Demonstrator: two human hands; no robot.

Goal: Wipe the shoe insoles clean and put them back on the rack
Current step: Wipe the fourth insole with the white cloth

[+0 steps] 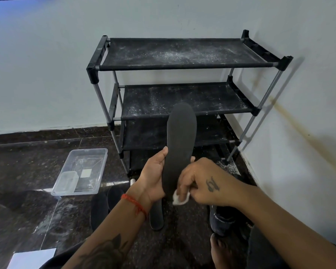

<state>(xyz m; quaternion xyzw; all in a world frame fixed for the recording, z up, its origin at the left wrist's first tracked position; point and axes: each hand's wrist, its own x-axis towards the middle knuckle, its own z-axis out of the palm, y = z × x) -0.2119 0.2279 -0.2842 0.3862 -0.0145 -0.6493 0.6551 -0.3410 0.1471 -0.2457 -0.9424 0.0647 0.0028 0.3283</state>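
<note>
Wiping a dark insole before the rack

Left hand (pixel 153 177) grips a long dark grey foam insole (pixel 179 148) upright, in front of the dusty black fabric-shelved metal rack (pixel 182 53). Right hand (pixel 200 185) pinches a small white wipe (pixel 179 199) against the insole's lower end. Clear plastic tray (pixel 80 171) sits on the floor, left.

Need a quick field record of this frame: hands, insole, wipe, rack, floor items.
left hand: grips the black insole at its lower half, holding it upright
right hand: pinches a white wipe against the insole's lower end
rack: black, tiered, against the wall; shelves dusty with white specks, no insoles on the visible ones
second insole: lies on the floor below the hands
clear plastic tub: on the floor left of the rack
dark shoe: on the floor, lower right
</note>
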